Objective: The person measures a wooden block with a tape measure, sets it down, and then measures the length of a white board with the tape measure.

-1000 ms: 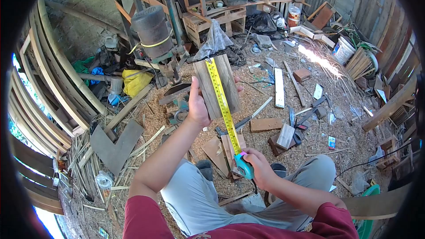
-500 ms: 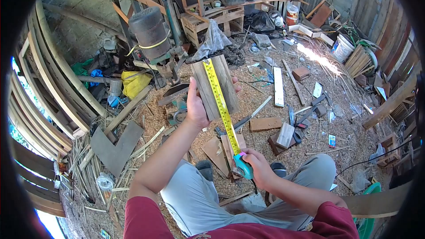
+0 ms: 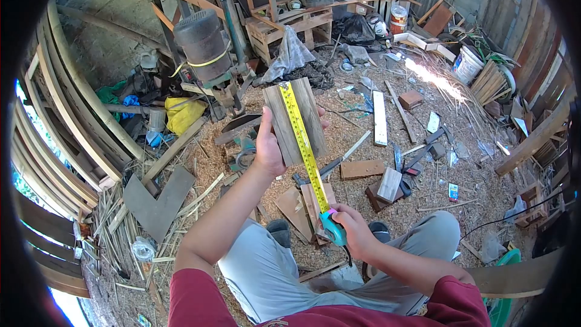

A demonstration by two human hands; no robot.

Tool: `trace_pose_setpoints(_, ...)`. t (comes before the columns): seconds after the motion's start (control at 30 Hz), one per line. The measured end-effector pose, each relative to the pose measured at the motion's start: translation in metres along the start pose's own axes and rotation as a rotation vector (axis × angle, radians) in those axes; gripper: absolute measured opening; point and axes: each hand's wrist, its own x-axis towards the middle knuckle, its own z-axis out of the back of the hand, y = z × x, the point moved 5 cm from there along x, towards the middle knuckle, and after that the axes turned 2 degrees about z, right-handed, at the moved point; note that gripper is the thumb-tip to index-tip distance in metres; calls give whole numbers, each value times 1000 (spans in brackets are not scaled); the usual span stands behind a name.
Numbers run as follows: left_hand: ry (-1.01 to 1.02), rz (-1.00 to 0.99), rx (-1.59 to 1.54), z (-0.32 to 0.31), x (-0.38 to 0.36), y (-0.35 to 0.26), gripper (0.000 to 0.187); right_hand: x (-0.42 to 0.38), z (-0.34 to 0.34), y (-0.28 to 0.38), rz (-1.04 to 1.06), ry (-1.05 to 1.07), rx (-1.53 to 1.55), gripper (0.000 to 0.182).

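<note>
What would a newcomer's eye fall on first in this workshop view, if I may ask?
Likely the bright yellow tape blade, lying along the wooden board in the left hand; the right hand grips its turquoise case. Next, perhaps the yellow bag at left and the glaring sunlit patch at upper right.

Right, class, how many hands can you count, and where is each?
2. The left hand holds the board, its fingers partly hidden behind it; the right hand grips the tape measure.

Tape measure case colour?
The tape measure case is turquoise with a pink patch near the blade opening; best seen in the head view.
</note>
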Motion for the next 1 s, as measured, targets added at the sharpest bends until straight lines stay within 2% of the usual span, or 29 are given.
trace_pose_setpoints(0.77, -12, 24, 2, 0, 4, 13, 92, -3, 7, -8, -6, -28, -2, 23)
trace_pose_setpoints(0.87, -6, 24, 32, 0, 3, 13, 93, 1, 12, -14, -14, -14, -46, 33)
trace_pose_setpoints(1.0, -23, 40, 16, 1, 4, 13, 93, -1, 12, -10, -57, -24, -68, 34)
